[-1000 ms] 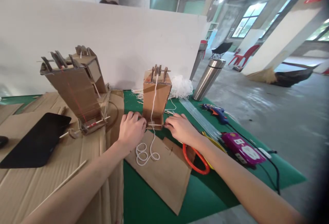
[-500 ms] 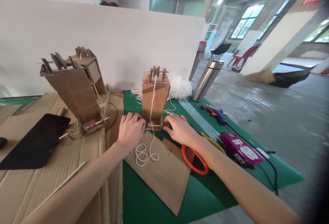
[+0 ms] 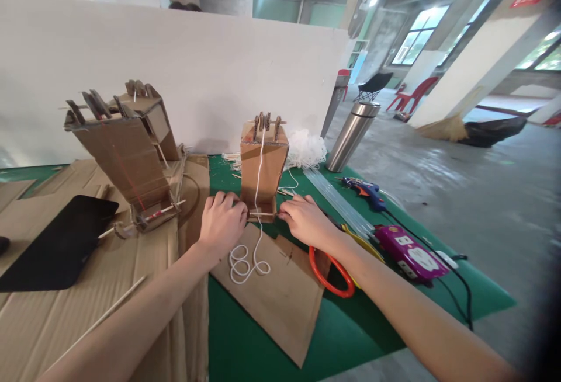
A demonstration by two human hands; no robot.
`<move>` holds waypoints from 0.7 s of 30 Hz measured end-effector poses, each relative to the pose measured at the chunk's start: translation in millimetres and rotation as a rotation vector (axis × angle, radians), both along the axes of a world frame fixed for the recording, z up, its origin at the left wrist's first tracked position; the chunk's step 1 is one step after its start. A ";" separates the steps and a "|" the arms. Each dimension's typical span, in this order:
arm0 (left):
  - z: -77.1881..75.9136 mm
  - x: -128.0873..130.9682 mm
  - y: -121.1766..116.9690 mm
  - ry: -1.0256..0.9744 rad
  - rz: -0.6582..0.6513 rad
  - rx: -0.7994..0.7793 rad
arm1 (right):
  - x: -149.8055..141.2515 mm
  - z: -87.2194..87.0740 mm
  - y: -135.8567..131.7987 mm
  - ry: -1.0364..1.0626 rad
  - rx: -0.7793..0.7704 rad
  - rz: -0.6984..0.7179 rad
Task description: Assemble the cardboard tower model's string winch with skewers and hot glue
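Observation:
A small cardboard tower (image 3: 259, 169) stands upright on the green table, with notched cardboard pieces and a stick across its top. A white string (image 3: 259, 177) runs from the top down its front and lies in loops on a flat cardboard piece (image 3: 280, 306). Across the tower's low front box goes a thin wooden stick (image 3: 265, 214). My left hand (image 3: 224, 218) is closed at the stick's left end, fingers curled and tips partly hidden. At the right end, my right hand (image 3: 302, 218) pinches with thumb and fingers.
Larger cardboard models (image 3: 127, 160) stand at left beside a black mat (image 3: 56, 242). Orange-handled scissors (image 3: 331, 282) lie under my right forearm. Further right are clear glue sticks (image 3: 339, 201), a blue glue gun (image 3: 366, 192), a purple box (image 3: 407, 253) with cable, and a steel flask (image 3: 353, 136).
The whole view has shifted very slightly. Both hands stay at the ends of the stick, and the tower and string look the same.

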State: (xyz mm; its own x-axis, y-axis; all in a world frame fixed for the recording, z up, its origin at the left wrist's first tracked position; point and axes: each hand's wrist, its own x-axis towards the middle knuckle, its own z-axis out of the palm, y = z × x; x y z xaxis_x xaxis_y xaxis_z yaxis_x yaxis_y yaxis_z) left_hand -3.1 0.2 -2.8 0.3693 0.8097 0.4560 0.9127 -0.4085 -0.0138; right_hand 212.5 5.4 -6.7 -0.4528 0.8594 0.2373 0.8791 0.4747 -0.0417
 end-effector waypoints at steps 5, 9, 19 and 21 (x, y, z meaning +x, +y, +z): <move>0.1 0.0 -2.4 -0.005 0.000 -0.020 | 0.7 -0.3 0.0 -0.014 -0.030 -0.005; 2.3 -1.7 -4.9 0.000 0.005 -0.036 | 0.5 -1.6 0.1 0.001 -0.039 -0.009; 1.3 -6.0 -2.8 0.004 -0.010 -0.052 | 2.1 -2.2 1.6 0.013 -0.043 -0.001; 1.4 -6.2 -2.3 0.013 -0.011 -0.044 | 3.1 -1.1 1.5 0.016 -0.041 -0.004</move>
State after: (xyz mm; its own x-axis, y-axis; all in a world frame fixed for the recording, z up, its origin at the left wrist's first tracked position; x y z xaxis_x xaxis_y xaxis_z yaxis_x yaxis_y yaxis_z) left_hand -9.2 -2.2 -1.4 0.3843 0.8245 0.4153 0.9078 -0.4192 -0.0078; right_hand 215.6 6.9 -7.7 -0.4457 0.8704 0.2090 0.8802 0.4687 -0.0749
